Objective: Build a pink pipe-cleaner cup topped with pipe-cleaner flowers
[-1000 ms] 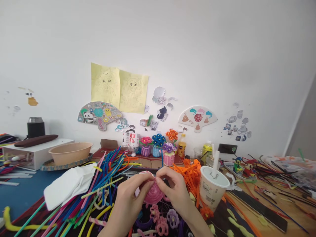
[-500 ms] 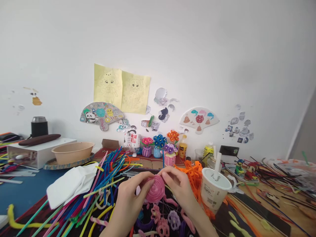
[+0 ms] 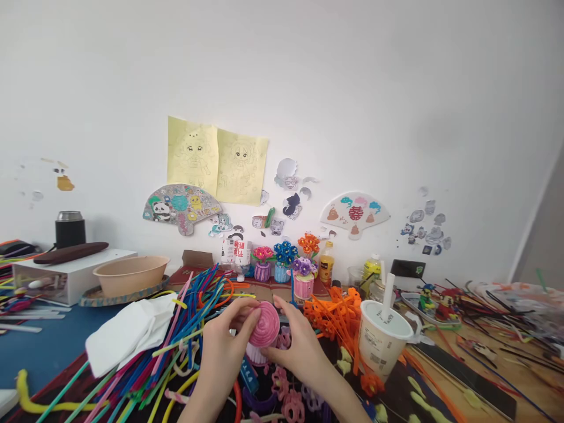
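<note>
Both my hands hold a pink coiled pipe-cleaner piece point(image 3: 263, 325), round like a spiral dome, just above the table at lower centre. My left hand point(image 3: 222, 346) grips its left side, fingers curled round it. My right hand point(image 3: 297, 346) closes on its right and underside, fingertips pressed to it. Below the hands lie small pink and purple pipe-cleaner flowers point(image 3: 293, 402). A heap of coloured pipe-cleaner stems point(image 3: 189, 317) spreads to the left of my left hand.
A lidded paper cup with a straw point(image 3: 379, 341) stands right of my hands beside orange pipe-cleaner shapes point(image 3: 337, 308). Small flower pots point(image 3: 284, 264) and bottles line the wall. A beige bowl point(image 3: 130, 273), white cloth point(image 3: 127, 332) and white box point(image 3: 66, 273) sit left.
The pink coil has been turned and tipped so its domed spiral faces up; both hands shifted slightly left and lower around it.
</note>
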The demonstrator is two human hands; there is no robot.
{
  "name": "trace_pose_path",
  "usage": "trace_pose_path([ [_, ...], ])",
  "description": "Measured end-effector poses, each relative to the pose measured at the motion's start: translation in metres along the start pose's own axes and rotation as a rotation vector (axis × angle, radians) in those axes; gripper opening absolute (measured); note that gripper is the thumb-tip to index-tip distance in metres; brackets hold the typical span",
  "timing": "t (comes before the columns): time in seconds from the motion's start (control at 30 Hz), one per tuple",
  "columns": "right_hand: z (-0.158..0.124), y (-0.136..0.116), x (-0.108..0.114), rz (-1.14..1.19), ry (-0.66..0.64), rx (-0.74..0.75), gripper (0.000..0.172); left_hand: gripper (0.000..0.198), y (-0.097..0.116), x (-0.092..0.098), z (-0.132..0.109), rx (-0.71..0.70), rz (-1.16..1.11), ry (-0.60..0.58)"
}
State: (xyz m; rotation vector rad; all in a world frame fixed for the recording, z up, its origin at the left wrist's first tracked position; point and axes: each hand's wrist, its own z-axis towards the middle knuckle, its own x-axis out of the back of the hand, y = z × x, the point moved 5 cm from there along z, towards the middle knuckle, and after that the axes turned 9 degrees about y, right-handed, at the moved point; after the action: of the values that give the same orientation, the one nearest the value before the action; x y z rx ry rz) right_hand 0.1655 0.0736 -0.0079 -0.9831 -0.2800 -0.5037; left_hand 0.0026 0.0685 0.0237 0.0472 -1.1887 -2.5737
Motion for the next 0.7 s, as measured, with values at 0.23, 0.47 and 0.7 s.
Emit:
trace_pose_path([
  [0.23,-0.001,-0.037,0.017,0.194,0.058,0.192,0.066,0.020,0.002,0.000,-0.001,0.028,-0.050,0.005],
  [0.47,-0.007,-0.049,0.015,0.169,0.021,0.298,0.058,0.017,0.005,0.003,-0.002,0.020,-0.077,0.053],
  [0.7,-0.007,-0.045,0.017,0.033,0.039,0.343,0.051,0.019,0.009,0.001,-0.003,-0.002,-0.084,0.023],
])
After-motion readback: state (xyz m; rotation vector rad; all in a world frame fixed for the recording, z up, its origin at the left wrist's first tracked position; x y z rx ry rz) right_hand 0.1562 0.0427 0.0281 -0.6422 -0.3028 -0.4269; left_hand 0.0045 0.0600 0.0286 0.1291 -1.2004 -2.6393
